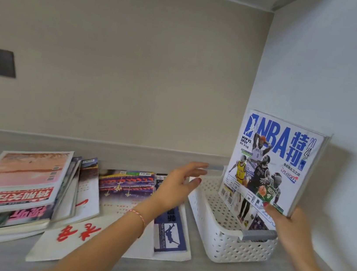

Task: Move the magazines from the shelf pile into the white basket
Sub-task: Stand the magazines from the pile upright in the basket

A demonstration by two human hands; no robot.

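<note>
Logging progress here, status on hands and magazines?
Right hand grips NBA magazine, upright in white basket. Left hand open, hovering. Shelf pile remains. Nothing blocking.

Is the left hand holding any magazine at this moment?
No, the left hand hovers open above the magazines on the shelf, while the right hand grips the NBA magazine.

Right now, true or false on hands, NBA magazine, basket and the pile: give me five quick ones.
1. The right hand grips the NBA magazine. True.
2. The magazine lies flat on the shelf. False: it stands upright, its lower edge in the white basket.
3. The left hand holds a magazine. False: it is open, holding nothing.
4. The basket sits right of the magazine pile. True.
5. The basket is solid-walled. False: its walls are perforated.
</note>
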